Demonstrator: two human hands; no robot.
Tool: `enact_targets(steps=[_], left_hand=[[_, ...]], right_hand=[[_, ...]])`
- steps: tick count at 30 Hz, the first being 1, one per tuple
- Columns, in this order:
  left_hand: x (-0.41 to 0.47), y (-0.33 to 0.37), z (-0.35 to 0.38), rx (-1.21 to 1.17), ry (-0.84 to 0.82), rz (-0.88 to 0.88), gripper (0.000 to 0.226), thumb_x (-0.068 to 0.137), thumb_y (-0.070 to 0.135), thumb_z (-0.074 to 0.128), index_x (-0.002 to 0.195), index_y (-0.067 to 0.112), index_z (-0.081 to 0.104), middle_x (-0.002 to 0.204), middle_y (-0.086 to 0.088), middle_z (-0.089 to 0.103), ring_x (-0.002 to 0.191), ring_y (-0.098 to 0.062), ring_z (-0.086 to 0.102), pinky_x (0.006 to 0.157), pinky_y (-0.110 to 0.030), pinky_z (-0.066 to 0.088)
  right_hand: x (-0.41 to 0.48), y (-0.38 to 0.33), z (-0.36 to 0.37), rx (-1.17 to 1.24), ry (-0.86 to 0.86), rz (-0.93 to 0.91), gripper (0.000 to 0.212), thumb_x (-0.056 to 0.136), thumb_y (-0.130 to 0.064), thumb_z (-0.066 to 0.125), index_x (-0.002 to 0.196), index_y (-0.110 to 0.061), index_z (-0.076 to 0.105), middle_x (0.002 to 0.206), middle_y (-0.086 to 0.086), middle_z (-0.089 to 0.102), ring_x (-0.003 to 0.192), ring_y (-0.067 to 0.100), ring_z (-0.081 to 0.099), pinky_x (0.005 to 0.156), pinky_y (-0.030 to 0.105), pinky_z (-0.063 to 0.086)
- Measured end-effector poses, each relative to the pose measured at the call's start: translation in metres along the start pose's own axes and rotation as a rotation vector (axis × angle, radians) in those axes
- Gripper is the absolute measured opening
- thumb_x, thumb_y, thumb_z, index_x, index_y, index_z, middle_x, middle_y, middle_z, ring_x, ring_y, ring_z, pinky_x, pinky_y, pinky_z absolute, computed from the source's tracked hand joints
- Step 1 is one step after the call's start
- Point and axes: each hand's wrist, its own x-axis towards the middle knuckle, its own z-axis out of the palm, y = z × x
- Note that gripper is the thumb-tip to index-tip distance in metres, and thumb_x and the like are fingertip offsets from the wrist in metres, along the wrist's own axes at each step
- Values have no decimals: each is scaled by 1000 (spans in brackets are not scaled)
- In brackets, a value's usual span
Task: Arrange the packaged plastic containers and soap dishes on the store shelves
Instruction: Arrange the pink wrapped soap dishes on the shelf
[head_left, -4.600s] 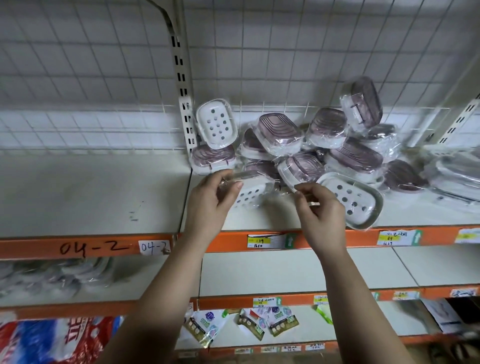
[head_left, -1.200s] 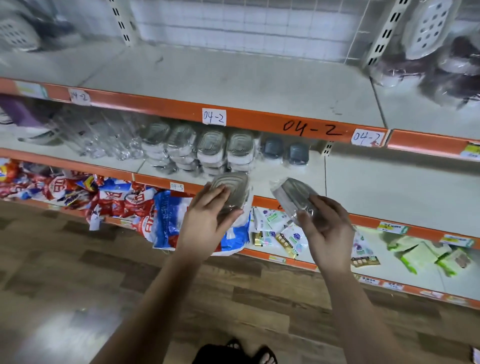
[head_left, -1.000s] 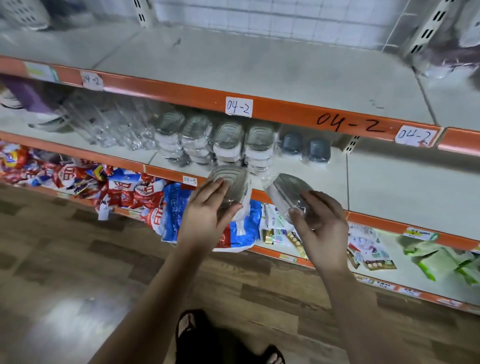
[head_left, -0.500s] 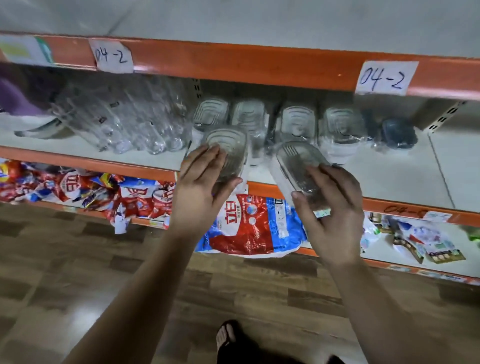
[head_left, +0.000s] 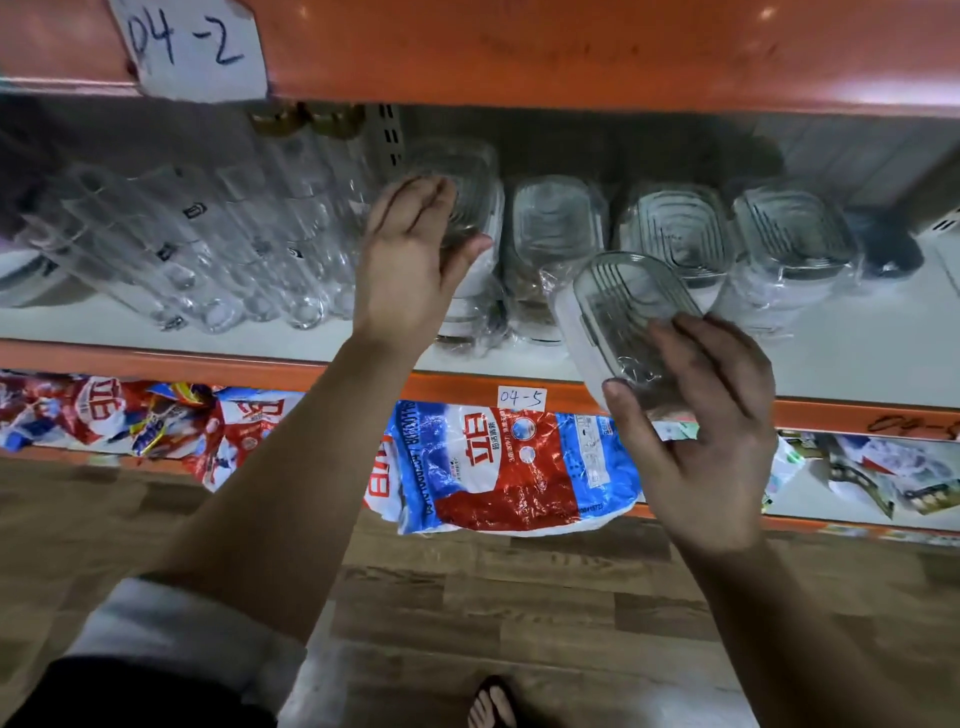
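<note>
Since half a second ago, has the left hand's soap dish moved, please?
Yes: the left hand carried its soap dish inward past the orange shelf edge to the leftmost stack.

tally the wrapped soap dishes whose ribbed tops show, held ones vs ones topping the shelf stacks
Held: 2 (left-hand dish in the left hand, right-hand dish in the right hand)
Topping stacks on the shelf: 3 (stack-top dishes)
Total: 5
</note>
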Motion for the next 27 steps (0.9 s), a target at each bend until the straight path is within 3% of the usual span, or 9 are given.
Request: enact_targets(steps=[4,6,9,12,17,24,27], left_hand=[[2,-2,4,97,-69,11,63,99,49,32,142,5,45,146,-12,45,140,-30,33,117,-49,21],[-5,-1,2,111,-53,23,58,100,44,35,145,8,42,149,-10,42,143,-28,30,117,-52,18],[-29,7,-1,118,57,115,46,100,34,45,137,7,52,141,-12,51,135,-30,41,111,-50,29],[-67,16,2,105,137,200,32,94,26,54,119,8,65,119,-13,63,112,-32,55,91,-44,38],[-121,28,19,131,-92,120,26,91,27,52,98,9,69,95,-8,67,84,-31,61,79,-41,42],[-142,23,24,108,-200,66,25,91,23,49,94,10,70,91,-7,68,78,-29,64,80,-41,44],[-142,22,24,98,-221,59,25,92,23,49,97,10,70,93,-7,69,79,-29,64,81,-41,44]], right_hand=[[1,-3,7,-15,20,-32,38,88,-22,72,117,1,66,119,23,58,118,42,50,100,50,44],[3,-3,9,-15,33,-29,37,87,-21,74,117,0,67,120,23,58,119,41,49,97,53,45],[12,-4,16,-28,55,-42,37,86,-20,75,116,1,68,119,24,58,118,43,50,97,53,44],[29,-3,28,-42,70,-36,38,86,-22,75,115,1,68,118,24,59,116,45,51,96,54,45],[62,-1,54,-71,39,-30,38,86,-27,73,116,-4,70,118,21,61,116,44,51,97,48,46],[82,-5,86,-163,-129,23,44,90,-37,65,124,-9,66,132,17,55,130,40,41,105,43,41],[81,-5,85,-135,-137,10,42,88,-23,60,125,-3,63,132,18,55,131,41,41,107,46,38]])
